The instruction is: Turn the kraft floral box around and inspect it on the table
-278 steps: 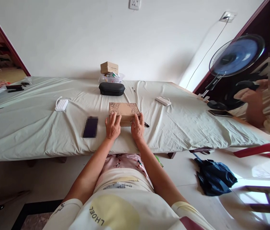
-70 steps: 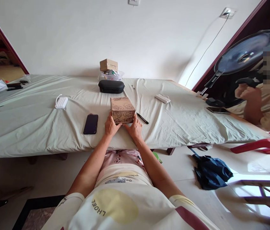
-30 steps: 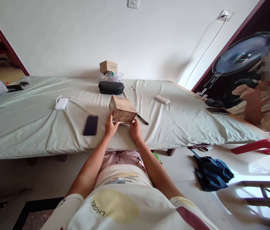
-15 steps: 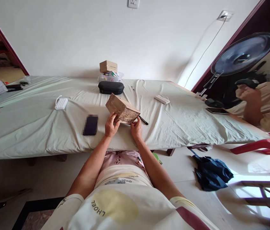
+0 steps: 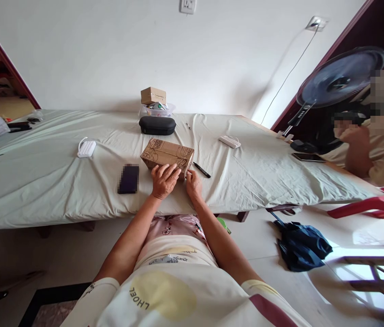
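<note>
A brown cardboard box (image 5: 166, 155) with drawn patterns lies on the pale green sheet of the table (image 5: 42, 172), right in front of me. My left hand (image 5: 164, 180) grips its near edge, fingers curled over the front side. My right hand (image 5: 193, 183) pinches the box's near right corner. A black pen (image 5: 202, 170) lies just right of the box. A dark phone (image 5: 128, 179) lies to the left of my left hand.
A black case (image 5: 157, 126), a clear tub (image 5: 156, 110) and a small brown box (image 5: 153, 95) sit at the far edge. White objects (image 5: 86, 148) (image 5: 229, 141) lie on either side. A person (image 5: 376, 145) and a fan (image 5: 338, 84) are on the right, a dark umbrella (image 5: 301, 247) on the floor.
The box was stood up on the table, tipped and turned in both hands, and now lies flat with another side facing up. My left hand has shifted onto its front edge.
</note>
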`<state>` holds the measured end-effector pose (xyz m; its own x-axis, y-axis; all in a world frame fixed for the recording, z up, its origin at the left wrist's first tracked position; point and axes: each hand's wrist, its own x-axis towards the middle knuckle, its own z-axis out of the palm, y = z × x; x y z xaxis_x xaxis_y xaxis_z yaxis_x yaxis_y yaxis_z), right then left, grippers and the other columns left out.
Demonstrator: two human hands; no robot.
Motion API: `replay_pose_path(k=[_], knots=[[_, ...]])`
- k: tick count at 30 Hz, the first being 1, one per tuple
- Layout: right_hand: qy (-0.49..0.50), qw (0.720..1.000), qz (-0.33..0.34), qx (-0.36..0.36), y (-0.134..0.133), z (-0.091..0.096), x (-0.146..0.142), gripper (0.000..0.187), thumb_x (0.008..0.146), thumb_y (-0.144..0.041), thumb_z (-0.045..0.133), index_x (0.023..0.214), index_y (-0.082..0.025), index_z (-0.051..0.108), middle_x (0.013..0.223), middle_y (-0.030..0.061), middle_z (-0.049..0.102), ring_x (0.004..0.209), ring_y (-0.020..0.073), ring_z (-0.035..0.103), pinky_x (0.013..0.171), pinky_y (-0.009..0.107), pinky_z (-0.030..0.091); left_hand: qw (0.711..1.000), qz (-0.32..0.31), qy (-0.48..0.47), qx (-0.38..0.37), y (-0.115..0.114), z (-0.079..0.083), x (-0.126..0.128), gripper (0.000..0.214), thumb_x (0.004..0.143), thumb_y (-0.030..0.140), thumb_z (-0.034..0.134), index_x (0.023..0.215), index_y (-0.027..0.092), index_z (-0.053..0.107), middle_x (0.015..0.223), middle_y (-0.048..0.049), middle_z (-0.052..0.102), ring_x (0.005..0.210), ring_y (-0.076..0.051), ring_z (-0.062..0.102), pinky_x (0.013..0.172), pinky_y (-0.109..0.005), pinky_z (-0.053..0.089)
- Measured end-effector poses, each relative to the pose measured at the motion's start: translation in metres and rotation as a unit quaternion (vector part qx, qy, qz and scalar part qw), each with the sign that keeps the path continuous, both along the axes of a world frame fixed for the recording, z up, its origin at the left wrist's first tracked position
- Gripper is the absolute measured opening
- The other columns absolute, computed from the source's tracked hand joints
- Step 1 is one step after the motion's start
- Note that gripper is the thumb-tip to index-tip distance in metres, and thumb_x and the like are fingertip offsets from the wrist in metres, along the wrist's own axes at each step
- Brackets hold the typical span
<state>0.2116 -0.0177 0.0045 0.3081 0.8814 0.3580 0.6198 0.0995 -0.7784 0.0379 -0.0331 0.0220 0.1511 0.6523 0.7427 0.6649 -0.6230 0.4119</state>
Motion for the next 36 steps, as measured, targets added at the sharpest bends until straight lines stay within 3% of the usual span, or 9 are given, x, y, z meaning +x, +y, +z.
replay_pose_path(k=[3, 7, 10, 17, 23, 29, 32, 36], knots=[[0.0, 0.998, -0.002, 0.062, -0.002, 0.0, 0.0, 0.046, 0.103, -0.041, 0.04, 0.138, -0.017, 0.059, 0.123, 0.016, 0.072, 0.111, 0.0271, 0.067, 0.103, 0.046, 0.051, 1.0, 0.006, 0.0, -0.003, 0.0, 0.005, 0.007, 0.039, 0.103, 0.043, 0.051, 0.135, 0.037, 0.072, 0.147, -0.0047, 0.068, 0.146, -0.032, 0.052, 0.13, -0.059, 0.019], [-0.049, 0.985, 0.015, 0.166, -0.009, 0.003, -0.003, 0.055, 0.104, -0.035, 0.039, 0.157, -0.02, 0.042, 0.145, 0.0185, 0.059, 0.13, 0.0272, 0.059, 0.113, 0.05, 0.047, 1.0, 0.017, 0.009, 0.0, -0.001, 0.012, 0.015, 0.042, 0.103, 0.034, 0.05, 0.141, 0.035, 0.069, 0.153, -0.0071, 0.063, 0.15, -0.033, 0.048, 0.125, -0.056, 0.026], [-0.106, 0.974, 0.033, 0.197, -0.013, 0.004, -0.006, 0.054, 0.105, -0.03, 0.036, 0.158, -0.024, 0.043, 0.152, 0.0164, 0.053, 0.145, 0.0275, 0.048, 0.12, 0.054, 0.043, 0.999, 0.03, 0.044, 0.008, -0.003, 0.018, 0.02, 0.046, 0.103, 0.029, 0.049, 0.145, 0.033, 0.065, 0.157, -0.0077, 0.059, 0.15, -0.033, 0.047, 0.12, -0.055, 0.032], [-0.122, 0.952, 0.035, 0.277, -0.006, -0.003, -0.003, 0.053, 0.106, -0.033, 0.043, 0.158, -0.024, 0.045, 0.151, 0.0171, 0.053, 0.14, 0.0281, 0.053, 0.119, 0.054, 0.047, 0.988, 0.075, 0.138, 0.013, -0.012, 0.032, 0.031, 0.05, 0.105, 0.029, 0.044, 0.153, 0.031, 0.058, 0.161, -0.0065, 0.054, 0.149, -0.034, 0.045, 0.11, -0.052, 0.039], [-0.165, 0.958, 0.063, 0.225, -0.009, 0.002, -0.008, 0.055, 0.102, -0.023, 0.044, 0.158, -0.021, 0.044, 0.15, 0.0164, 0.057, 0.14, 0.0262, 0.055, 0.116, 0.047, 0.051, 0.984, 0.086, 0.154, 0.006, -0.013, 0.035, 0.034, 0.052, 0.102, 0.027, 0.047, 0.153, 0.028, 0.059, 0.163, -0.0079, 0.052, 0.148, -0.036, 0.046, 0.108, -0.052, 0.04], [-0.17, 0.971, 0.045, 0.163, -0.012, 0.018, -0.013, 0.059, 0.096, -0.015, 0.047, 0.155, -0.02, 0.046, 0.15, 0.0161, 0.058, 0.135, 0.027, 0.059, 0.109, 0.044, 0.055, 0.984, 0.084, 0.156, 0.001, -0.005, 0.035, 0.031, 0.056, 0.101, 0.025, 0.047, 0.157, 0.027, 0.053, 0.164, -0.0102, 0.05, 0.151, -0.033, 0.044, 0.114, -0.053, 0.037], [-0.175, 0.972, 0.05, 0.15, -0.009, 0.023, -0.011, 0.061, 0.094, -0.013, 0.047, 0.154, -0.021, 0.046, 0.148, 0.0154, 0.061, 0.129, 0.0276, 0.063, 0.105, 0.045, 0.057, 0.986, 0.091, 0.136, 0.0, -0.001, 0.031, 0.025, 0.059, 0.101, 0.022, 0.046, 0.159, 0.029, 0.049, 0.165, -0.0105, 0.049, 0.154, -0.032, 0.042, 0.12, -0.057, 0.031], [-0.176, 0.972, 0.053, 0.149, -0.005, 0.025, -0.008, 0.064, 0.093, -0.013, 0.047, 0.156, -0.023, 0.044, 0.143, 0.0143, 0.063, 0.123, 0.029, 0.063, 0.101, 0.047, 0.058, 0.989, 0.119, 0.093, -0.006, 0.005, 0.028, 0.007, 0.056, 0.1, 0.022, 0.048, 0.154, 0.031, 0.055, 0.164, -0.0092, 0.05, 0.155, -0.032, 0.041, 0.125, -0.06, 0.024]])
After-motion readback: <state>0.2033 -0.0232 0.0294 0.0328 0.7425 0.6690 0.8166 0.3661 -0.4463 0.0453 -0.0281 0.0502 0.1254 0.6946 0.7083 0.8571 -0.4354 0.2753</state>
